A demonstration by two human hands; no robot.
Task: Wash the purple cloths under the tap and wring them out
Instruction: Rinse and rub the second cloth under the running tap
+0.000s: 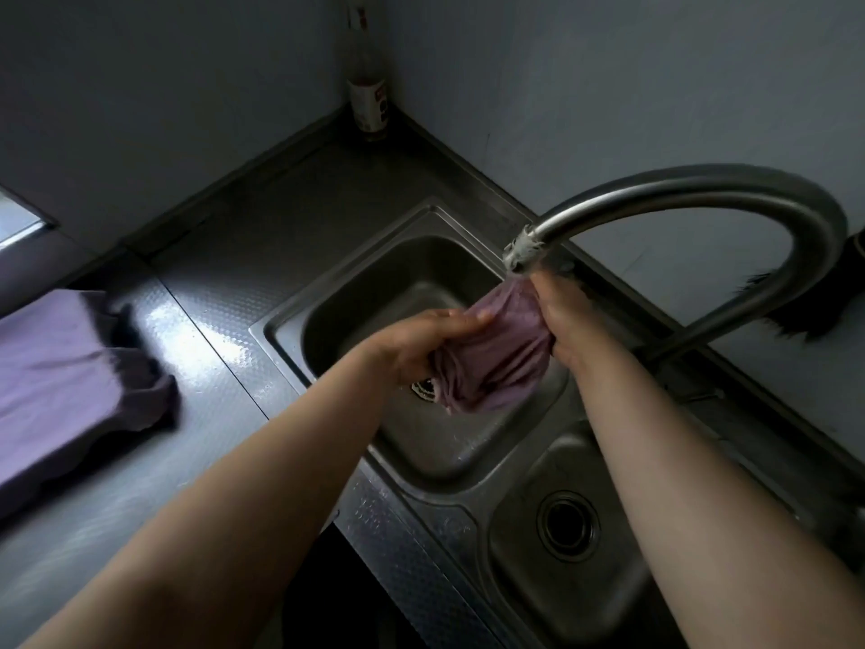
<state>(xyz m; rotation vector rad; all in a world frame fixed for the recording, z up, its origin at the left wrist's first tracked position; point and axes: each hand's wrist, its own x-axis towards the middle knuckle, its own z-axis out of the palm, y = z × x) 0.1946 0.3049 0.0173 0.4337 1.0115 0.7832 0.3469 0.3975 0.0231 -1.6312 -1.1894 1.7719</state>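
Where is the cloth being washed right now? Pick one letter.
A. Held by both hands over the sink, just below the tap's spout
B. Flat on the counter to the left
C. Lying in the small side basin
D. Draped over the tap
A: the left hand and right hand both grip the bunched purple cloth over the sink, right under the tap spout.

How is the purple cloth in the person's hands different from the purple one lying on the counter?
The held cloth is bunched up over the sink basin, gripped by the left hand and right hand under the tap. The counter cloth lies spread out, untouched. The held one looks darker and duller. Both are purple fabric.
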